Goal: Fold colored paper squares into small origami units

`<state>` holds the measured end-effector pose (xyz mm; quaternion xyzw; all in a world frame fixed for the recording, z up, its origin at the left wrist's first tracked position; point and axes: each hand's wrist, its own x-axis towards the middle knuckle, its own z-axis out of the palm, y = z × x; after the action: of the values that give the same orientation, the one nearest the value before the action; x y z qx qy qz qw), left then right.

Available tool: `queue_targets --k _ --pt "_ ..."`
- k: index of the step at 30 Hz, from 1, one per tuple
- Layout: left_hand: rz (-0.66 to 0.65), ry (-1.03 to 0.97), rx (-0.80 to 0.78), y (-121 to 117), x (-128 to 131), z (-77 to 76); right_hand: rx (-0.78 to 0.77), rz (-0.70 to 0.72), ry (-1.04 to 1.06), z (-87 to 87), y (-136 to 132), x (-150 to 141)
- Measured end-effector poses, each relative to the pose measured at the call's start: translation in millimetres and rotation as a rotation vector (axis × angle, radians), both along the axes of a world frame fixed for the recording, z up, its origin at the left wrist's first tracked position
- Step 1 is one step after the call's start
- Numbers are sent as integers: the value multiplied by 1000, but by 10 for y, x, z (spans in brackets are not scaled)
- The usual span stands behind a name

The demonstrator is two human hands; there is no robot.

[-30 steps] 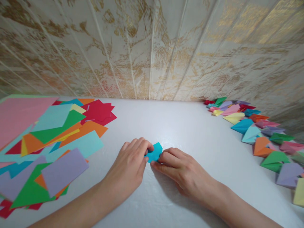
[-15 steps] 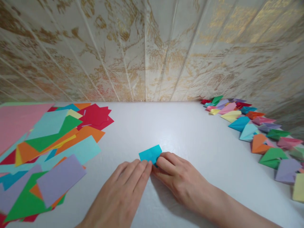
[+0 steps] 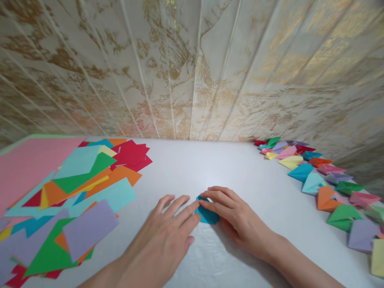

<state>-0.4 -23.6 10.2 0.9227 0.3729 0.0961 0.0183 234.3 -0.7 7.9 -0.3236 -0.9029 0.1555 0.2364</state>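
Both hands (image 3: 171, 234) (image 3: 232, 213) angle inward, touching blue paper (image 3: 209, 217).

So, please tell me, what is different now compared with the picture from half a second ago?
The blue paper has shifted a little rightward and toward the person; its visible part now lies on the near side of the right hand's fingers, which reach over it. The left hand's fingers, together before, have spread. The loose sheets and folded pieces stayed put; only the view shifted slightly.
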Motion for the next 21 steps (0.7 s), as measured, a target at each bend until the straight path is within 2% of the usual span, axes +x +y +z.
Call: queue_targets --k 2,6,9,12,15,21 --pt "2 17 9 90 50 36 -31 -17 -26 11 -16 -23" --pt "122 44 76 151 209 25 -117 -69 -56 86 -118 -83" --pt "139 44 17 126 282 -17 -156 -37 -32 105 -160 -101" --pt "123 -18 -114 117 251 -45 -156 -54 61 58 -124 -84" --pt "111 -100 -191 139 184 -59 -227 -88 132 -9 -61 -56" --pt "96 -128 -149 156 181 -70 -247 -121 171 -88 -37 -56"
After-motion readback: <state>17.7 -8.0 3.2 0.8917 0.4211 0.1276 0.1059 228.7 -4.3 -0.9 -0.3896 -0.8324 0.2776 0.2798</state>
